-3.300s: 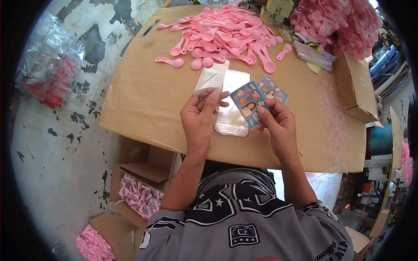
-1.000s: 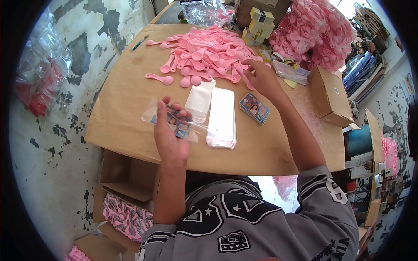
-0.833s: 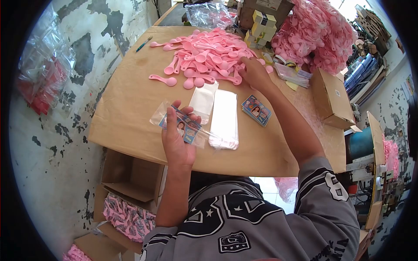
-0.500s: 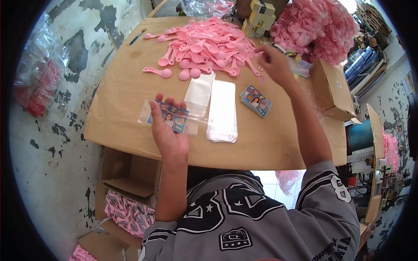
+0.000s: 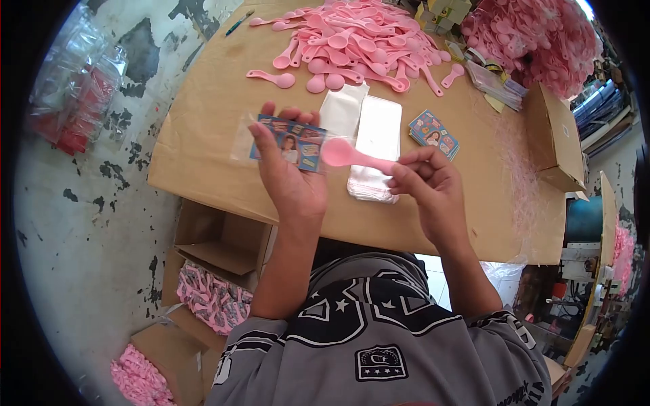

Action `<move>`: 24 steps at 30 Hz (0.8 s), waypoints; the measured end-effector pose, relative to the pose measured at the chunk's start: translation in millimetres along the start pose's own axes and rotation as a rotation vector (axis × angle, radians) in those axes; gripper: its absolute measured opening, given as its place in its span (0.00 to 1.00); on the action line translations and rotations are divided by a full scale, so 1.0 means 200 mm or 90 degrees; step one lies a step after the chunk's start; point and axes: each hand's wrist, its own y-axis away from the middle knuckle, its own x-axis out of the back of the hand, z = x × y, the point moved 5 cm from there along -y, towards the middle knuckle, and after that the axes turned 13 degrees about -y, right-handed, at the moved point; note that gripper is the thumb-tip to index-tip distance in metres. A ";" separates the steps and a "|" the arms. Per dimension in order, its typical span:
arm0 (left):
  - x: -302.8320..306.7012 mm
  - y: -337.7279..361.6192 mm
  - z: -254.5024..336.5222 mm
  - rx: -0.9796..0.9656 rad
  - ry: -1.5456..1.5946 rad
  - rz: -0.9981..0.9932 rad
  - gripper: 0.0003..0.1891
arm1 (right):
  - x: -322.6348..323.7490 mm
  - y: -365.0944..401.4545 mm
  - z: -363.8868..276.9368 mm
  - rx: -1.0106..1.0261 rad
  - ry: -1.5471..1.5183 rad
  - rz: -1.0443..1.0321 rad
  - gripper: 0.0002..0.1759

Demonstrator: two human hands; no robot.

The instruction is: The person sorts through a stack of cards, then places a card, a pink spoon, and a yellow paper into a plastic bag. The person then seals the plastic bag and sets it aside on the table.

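My left hand (image 5: 292, 184) holds a blue printed card (image 5: 308, 147) in a clear plastic bag (image 5: 242, 139), thumb over its near side and fingers behind. In my right hand (image 5: 437, 196), thumb and fingers pinch the handle of a pink measuring spoon (image 5: 338, 153). The spoon's bowl points left, right at the card's right edge. Beneath the spoon lies a stack of clear bags (image 5: 380, 125), with more bags (image 5: 340, 111) to its left. A small stack of printed cards (image 5: 433, 134) sits beyond my right hand.
A big heap of pink spoons (image 5: 365, 40) covers the back of the table (image 5: 210, 149). Bagged pink spoons (image 5: 528, 40) and a cardboard box (image 5: 552, 139) stand at the right. A pen (image 5: 240, 23) lies at the back left. Open boxes (image 5: 220, 237) are below the table's left side.
My right hand has come back from the right side of the spoon heap with a pink spoon, bringing it to the bagged card. My left hand still holds the card; the view has shifted.
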 end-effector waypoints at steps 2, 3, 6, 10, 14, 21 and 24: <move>-0.04 0.04 -0.04 0.042 -0.010 -0.032 0.30 | -0.08 0.00 0.00 -0.013 -0.047 -0.042 0.12; -0.06 0.06 -0.06 0.063 -0.012 -0.045 0.30 | -0.12 0.00 0.00 -0.015 -0.062 -0.068 0.12; -0.09 0.09 -0.11 0.150 0.059 -0.078 0.31 | -0.15 -0.01 -0.04 -0.002 -0.004 -0.106 0.14; -0.16 0.17 -0.15 0.220 0.082 -0.117 0.28 | -0.07 -0.04 0.01 0.090 0.146 -0.068 0.18; -0.13 0.18 -0.19 0.287 0.102 -0.162 0.26 | -0.07 -0.04 0.00 0.159 0.205 -0.042 0.27; -0.09 0.12 -0.17 0.388 0.088 -0.137 0.24 | -0.14 0.06 -0.21 0.519 0.466 -0.322 0.14; -0.06 0.09 -0.15 0.416 0.153 -0.138 0.23 | -0.05 0.03 -0.26 0.442 0.319 -0.203 0.19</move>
